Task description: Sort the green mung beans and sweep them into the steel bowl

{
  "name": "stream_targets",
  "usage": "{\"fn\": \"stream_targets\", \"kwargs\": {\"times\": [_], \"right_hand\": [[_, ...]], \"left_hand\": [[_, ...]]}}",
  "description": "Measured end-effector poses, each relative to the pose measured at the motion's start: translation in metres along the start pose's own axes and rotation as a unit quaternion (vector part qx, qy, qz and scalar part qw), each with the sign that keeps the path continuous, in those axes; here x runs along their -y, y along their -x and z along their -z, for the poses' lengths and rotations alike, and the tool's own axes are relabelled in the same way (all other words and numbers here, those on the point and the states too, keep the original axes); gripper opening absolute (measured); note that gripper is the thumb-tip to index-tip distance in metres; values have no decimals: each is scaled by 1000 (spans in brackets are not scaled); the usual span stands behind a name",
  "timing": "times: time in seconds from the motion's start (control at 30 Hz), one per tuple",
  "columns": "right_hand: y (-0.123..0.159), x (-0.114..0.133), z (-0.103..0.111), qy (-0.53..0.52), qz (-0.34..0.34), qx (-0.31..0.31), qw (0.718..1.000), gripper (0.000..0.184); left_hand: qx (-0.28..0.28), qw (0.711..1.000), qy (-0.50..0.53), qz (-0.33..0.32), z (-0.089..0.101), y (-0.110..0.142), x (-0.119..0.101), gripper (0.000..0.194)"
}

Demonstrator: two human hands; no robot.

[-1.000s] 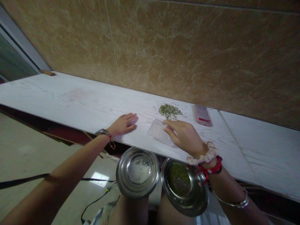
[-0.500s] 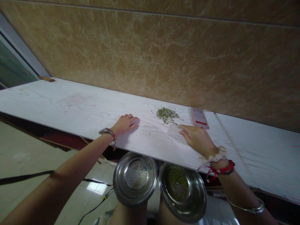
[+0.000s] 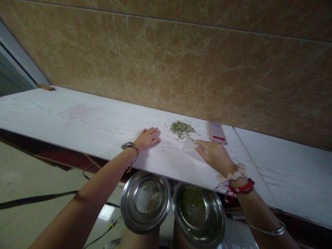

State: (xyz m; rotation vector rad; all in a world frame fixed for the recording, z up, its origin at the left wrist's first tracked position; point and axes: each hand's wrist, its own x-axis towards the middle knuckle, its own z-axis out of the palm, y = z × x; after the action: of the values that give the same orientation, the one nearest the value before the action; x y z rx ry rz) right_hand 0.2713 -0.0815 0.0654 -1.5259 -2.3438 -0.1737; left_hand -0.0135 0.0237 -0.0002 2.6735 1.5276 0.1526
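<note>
A loose pile of small green beans [image 3: 181,128], like mung beans, is spread on the white wooden counter [image 3: 109,121]. My right hand [image 3: 214,154] pinches a translucent white plastic piece [image 3: 191,148], whose far edge lies at the near side of the pile. What kind of piece it is I cannot make out. Left of the beans, my left hand [image 3: 147,138] rests palm down on the counter, fingers stretched and holding nothing. Below the counter edge, a steel bowl [image 3: 127,221] contains white grains like rice, and a second steel bowl [image 3: 216,224] contains green beans.
A phone [image 3: 217,133] in a pink case lies beyond my right hand near the tiled wall [image 3: 166,62]. Both bowls sit by my legs at the counter's front edge. A small brown wooden piece [image 3: 45,87] lies at the far left corner. Dark straps [image 3: 38,199] hang over the floor.
My left hand has shifted right along the counter, nearer the beans, with its fingers straighter. My right hand keeps hold of the plastic piece by the pile. The view has moved slightly.
</note>
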Motion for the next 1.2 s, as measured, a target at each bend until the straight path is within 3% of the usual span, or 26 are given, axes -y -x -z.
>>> {"fn": "stream_targets", "kwargs": {"times": [0.3, 0.5, 0.7, 0.87, 1.2], "right_hand": [[2, -18, 19, -8, 12, 69, 998, 26], [-12, -47, 32, 118, -76, 16, 990, 28], [-31, -44, 13, 187, -80, 36, 978, 26], [-24, -42, -3, 185, -51, 48, 980, 24], [-13, -44, -3, 192, -30, 37, 980, 22]], "left_hand": [[-8, 1000, -3, 3, -1, 1, 0, 45], [-15, 1000, -9, 6, -3, 0, 0, 45], [-13, 1000, 3, 18, 0, 1, -2, 45], [-9, 1000, 12, 26, 2, 0, -2, 46], [-10, 999, 2, 37, 1, -2, -3, 44]]}}
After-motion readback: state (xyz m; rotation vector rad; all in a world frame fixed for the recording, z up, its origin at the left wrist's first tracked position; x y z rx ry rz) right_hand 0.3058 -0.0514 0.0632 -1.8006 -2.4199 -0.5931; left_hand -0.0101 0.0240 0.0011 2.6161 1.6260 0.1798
